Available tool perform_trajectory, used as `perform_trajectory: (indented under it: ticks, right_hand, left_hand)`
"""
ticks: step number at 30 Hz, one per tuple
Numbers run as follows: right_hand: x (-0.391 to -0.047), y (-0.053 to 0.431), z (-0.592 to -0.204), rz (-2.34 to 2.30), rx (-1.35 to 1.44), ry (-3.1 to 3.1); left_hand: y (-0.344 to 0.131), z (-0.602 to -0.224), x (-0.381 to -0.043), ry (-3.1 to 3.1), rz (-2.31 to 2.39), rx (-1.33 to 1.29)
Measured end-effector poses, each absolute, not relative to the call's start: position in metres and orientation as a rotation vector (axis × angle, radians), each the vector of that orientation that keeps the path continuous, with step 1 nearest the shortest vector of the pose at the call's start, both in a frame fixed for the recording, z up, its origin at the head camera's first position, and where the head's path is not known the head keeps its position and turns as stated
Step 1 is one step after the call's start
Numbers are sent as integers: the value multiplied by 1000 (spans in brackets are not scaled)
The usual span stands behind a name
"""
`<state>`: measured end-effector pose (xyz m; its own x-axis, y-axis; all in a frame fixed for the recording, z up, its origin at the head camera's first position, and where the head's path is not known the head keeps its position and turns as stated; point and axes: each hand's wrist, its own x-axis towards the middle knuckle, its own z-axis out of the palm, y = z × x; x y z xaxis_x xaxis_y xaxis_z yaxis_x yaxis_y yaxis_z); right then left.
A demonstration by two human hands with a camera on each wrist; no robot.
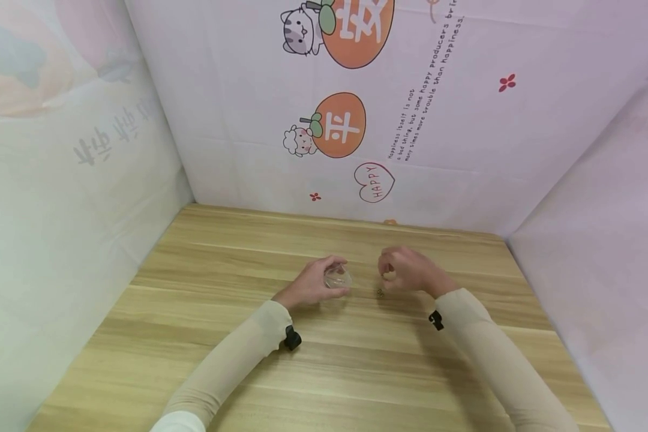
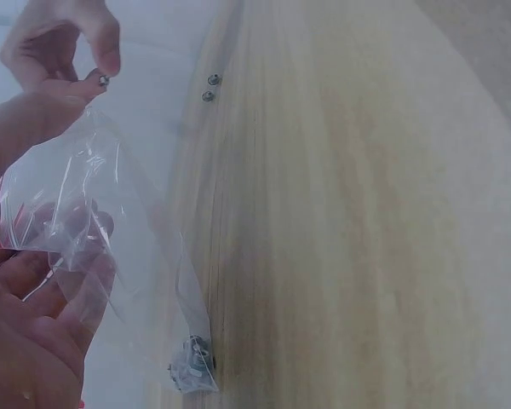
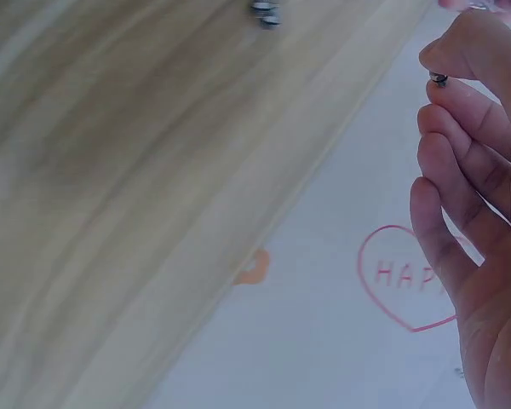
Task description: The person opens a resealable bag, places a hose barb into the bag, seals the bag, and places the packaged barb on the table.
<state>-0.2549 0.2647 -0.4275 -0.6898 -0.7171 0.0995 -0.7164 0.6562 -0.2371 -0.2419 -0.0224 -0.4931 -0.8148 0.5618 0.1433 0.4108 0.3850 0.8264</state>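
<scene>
My left hand holds a clear plastic bag upright, thumb on one side and fingers on the other. Several small metal pieces are gathered in the bag's bottom corner. To the right of the bag, my right hand pinches one small round metal piece between thumb and index finger, above the table. Its other fingers are loosely bent. Two similar metal pieces lie close together on the table just below the right hand. Their exact kind is too small to tell.
The wood-grain table runs back to a white printed cloth wall. More pale cloth stands at the left and right sides. Black wrist straps sit on both sleeves.
</scene>
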Motion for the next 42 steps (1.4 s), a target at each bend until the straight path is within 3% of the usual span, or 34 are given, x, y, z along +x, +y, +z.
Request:
perform_trajectory:
  ticks: [15, 27, 42]
  right_hand:
    - [-256, 228, -398, -335, -1367, 2803]
    - [-258, 202, -400, -330, -1530, 2764]
    - [-258, 182, -402, -368, -1531, 2753]
  left_hand:
    - [-23, -492, -240, 2444, 1431, 853]
    - [-24, -490, -238, 2464, 1408, 845]
    - [-27, -494, -239, 2475, 1438, 910]
